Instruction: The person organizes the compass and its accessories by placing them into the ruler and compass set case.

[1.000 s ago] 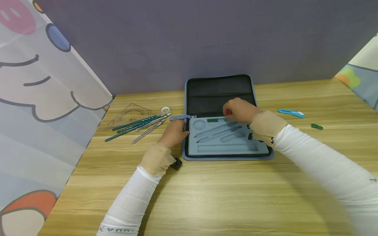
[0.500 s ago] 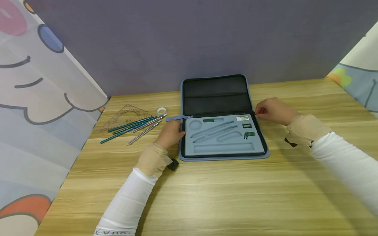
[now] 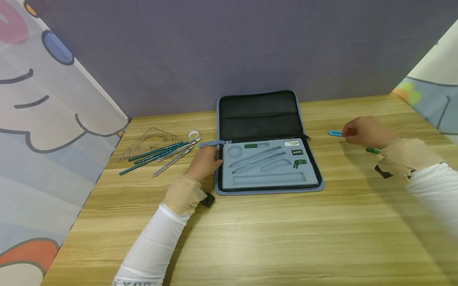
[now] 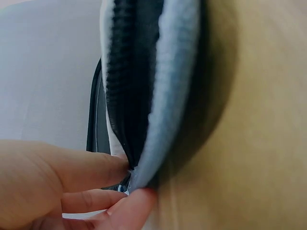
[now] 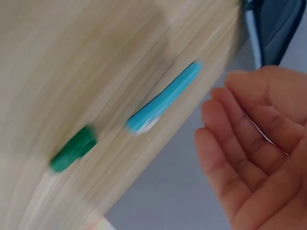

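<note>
The case (image 3: 266,139) lies open on the tabletop (image 3: 250,238), lid flat toward the wall, grey foam tray facing up. The left hand (image 3: 204,162) is at the tray's left edge, and the left wrist view shows the grip plainly: fingers (image 4: 91,167) and thumb pinching the blue zipper rim of the case (image 4: 168,96). Over on the far side, the right hand (image 3: 365,132) hovers well clear of the case, right above the blue cutter (image 3: 335,133) lying on the wood. From the right wrist, that hand (image 5: 259,143) is loose and released, palm showing, fingers gently curved and holding nothing, with the cutter (image 5: 163,98) just beside the fingertips but not touched. A small green piece (image 3: 373,150) sits near the wrist; in the right wrist view it is a blurred green piece (image 5: 74,148) just beyond the cutter's end. In the tray, a green bar (image 3: 251,146) sits near the top, a white label piece (image 3: 292,143) at upper right, a dark block (image 3: 297,152) below it, and a green clip (image 3: 299,163) lower still. Left of the case, teal pencils (image 3: 157,153) and metal tools (image 3: 173,157) lie fanned together, a clear set square (image 3: 150,141) behind them, and a small tape ring (image 3: 193,134) close by.
</note>
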Available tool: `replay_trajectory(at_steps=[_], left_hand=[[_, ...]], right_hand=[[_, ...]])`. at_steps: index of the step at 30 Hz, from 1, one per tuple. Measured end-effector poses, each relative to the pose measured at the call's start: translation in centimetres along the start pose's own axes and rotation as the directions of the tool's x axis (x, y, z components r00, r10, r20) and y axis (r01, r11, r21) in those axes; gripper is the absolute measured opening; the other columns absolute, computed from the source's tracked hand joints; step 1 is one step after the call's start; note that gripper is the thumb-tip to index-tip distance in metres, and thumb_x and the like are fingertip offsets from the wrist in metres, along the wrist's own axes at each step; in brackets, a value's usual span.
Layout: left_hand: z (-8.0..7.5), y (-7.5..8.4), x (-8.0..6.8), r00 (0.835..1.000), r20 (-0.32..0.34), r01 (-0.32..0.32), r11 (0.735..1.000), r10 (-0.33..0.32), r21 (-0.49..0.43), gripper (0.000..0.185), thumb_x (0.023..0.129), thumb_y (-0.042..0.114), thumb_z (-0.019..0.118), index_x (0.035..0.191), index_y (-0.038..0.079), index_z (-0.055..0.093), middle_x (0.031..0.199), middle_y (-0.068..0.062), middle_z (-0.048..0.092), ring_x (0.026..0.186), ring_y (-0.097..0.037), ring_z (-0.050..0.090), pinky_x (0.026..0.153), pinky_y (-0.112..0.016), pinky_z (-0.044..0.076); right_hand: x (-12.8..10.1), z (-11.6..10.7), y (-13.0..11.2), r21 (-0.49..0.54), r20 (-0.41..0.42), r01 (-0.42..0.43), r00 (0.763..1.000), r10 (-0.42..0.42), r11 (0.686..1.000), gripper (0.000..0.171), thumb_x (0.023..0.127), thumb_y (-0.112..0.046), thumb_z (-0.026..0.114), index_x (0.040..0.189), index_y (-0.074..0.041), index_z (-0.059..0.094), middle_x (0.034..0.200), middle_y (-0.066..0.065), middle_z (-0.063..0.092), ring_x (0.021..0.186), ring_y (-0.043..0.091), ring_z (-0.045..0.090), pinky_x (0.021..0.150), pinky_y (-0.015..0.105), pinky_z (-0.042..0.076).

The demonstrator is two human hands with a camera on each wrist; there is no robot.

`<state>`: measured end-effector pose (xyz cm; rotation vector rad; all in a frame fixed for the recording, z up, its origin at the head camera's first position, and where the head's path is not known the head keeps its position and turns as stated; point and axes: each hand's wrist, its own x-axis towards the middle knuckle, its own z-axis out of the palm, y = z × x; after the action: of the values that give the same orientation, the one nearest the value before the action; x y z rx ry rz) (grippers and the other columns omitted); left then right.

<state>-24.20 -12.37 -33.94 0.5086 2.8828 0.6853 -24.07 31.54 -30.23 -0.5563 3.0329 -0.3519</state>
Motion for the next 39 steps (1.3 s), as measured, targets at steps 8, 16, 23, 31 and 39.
replay_trajectory(at_steps=[8, 16, 23, 31, 39], left_hand=[[0.1, 0.0, 0.1, 1.0, 0.01, 0.009, 1.0, -0.01, 0.014, 0.021, 0.089, 0.011, 0.064, 0.101, -0.007, 0.062, 0.066, -0.009, 0.056, 0.042, -0.012, 0.058, 0.055, -0.025, 0.048], [0.1, 0.0, 0.1, 1.0, 0.01, 0.017, 1.0, -0.017, -0.001, 0.025, 0.089, 0.011, 0.064, 0.106, -0.007, 0.061, 0.065, -0.009, 0.055, 0.041, -0.012, 0.057, 0.053, -0.025, 0.047], [0.1, 0.1, 0.1, 1.0, 0.009, 0.017, 1.0, -0.017, -0.005, 0.028, 0.089, 0.01, 0.064, 0.11, -0.008, 0.061, 0.064, -0.009, 0.055, 0.041, -0.013, 0.057, 0.052, -0.024, 0.047], [0.1, 0.1, 0.0, 1.0, 0.009, 0.002, 1.0, -0.002, 0.002, 0.02, 0.089, 0.01, 0.064, 0.1, -0.006, 0.062, 0.061, -0.007, 0.054, 0.041, -0.013, 0.057, 0.051, -0.024, 0.046], [0.1, 0.0, 0.0, 1.0, 0.0, -0.008, 1.0, 0.008, 0.003, 0.019, 0.089, 0.01, 0.064, 0.099, -0.006, 0.062, 0.059, -0.007, 0.054, 0.041, -0.013, 0.057, 0.052, -0.025, 0.047]], right_hand=[[-1.4, -0.3, 2.6, -0.03, 0.146, -0.089, 0.985, 0.093, 0.996, 0.01, 0.08, -0.001, 0.063, 0.089, 0.002, 0.065, 0.083, 0.009, 0.066, 0.077, 0.027, 0.062, 0.068, 0.045, 0.051], [-2.4, -0.3, 4.7, -0.06, 0.186, -0.128, 0.973, 0.137, 0.99, 0.012, 0.077, -0.006, 0.067, 0.087, -0.001, 0.062, 0.083, 0.005, 0.064, 0.076, 0.022, 0.058, 0.067, 0.038, 0.048], [-2.8, 0.1, 5.5, -0.05, 0.207, -0.155, 0.965, 0.162, 0.987, 0.018, 0.07, -0.009, 0.071, 0.085, -0.005, 0.062, 0.082, 0.003, 0.063, 0.075, 0.019, 0.056, 0.065, 0.034, 0.046], [-3.1, 0.2, 5.3, -0.017, 0.218, -0.164, 0.962, 0.164, 0.986, 0.016, 0.071, -0.005, 0.07, 0.084, -0.005, 0.06, 0.083, 0.003, 0.062, 0.076, 0.017, 0.054, 0.065, 0.032, 0.044], [-2.7, 0.7, 5.6, -0.021, 0.198, -0.156, 0.967, 0.157, 0.987, 0.014, 0.073, -0.006, 0.071, 0.082, -0.006, 0.06, 0.082, 0.002, 0.063, 0.075, 0.015, 0.055, 0.065, 0.031, 0.044]])
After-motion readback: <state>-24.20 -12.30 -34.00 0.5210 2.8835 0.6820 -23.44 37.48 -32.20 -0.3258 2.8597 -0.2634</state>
